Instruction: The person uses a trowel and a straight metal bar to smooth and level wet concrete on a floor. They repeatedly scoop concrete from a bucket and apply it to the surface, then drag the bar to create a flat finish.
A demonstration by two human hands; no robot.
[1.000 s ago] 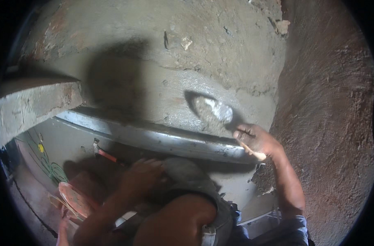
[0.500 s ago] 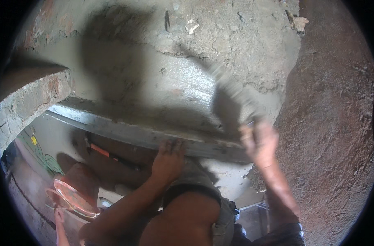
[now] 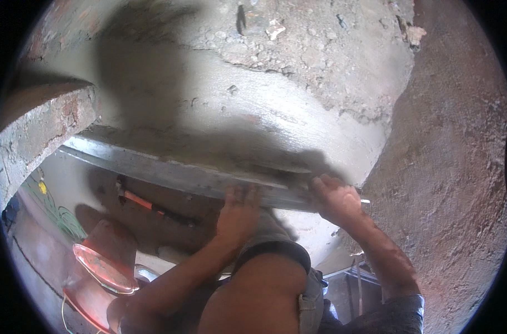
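Item 1: metal straightedge (image 3: 170, 173), long, grey, smeared with mortar. It lies pressed flat against the wet plaster (image 3: 276, 119) of the wall, running from the brick pier (image 3: 39, 128) at the left down toward the right, where both hands hold it.

Item 2: left hand (image 3: 238, 214). Fingers spread and laid up against the lower face of the straightedge near its right end; palm toward the bar, gripping it loosely rather than wrapped round it.

Item 3: right hand (image 3: 334, 200). Closed on the right end of the straightedge, fingers curled over its top edge, just beside the left hand. A pale sliver of the bar's tip shows past the knuckles.

Item 4: wet plaster, smooth grey band above the straightedge, with a rough, stony, unsmoothed patch (image 3: 320, 50) higher up. A dark shadow falls across the left part.

Item 5: bare earth-coloured wall (image 3: 454, 167), coarse, meeting the plastered face at the right.

Item 6: hammer (image 3: 148, 205) with an orange handle, lying on the floor below the bar.

Item 7: orange bucket (image 3: 100, 261), on the floor at lower left, near green cord (image 3: 56, 214).

Item 8: the person's bent knee (image 3: 264, 295), below the hands.
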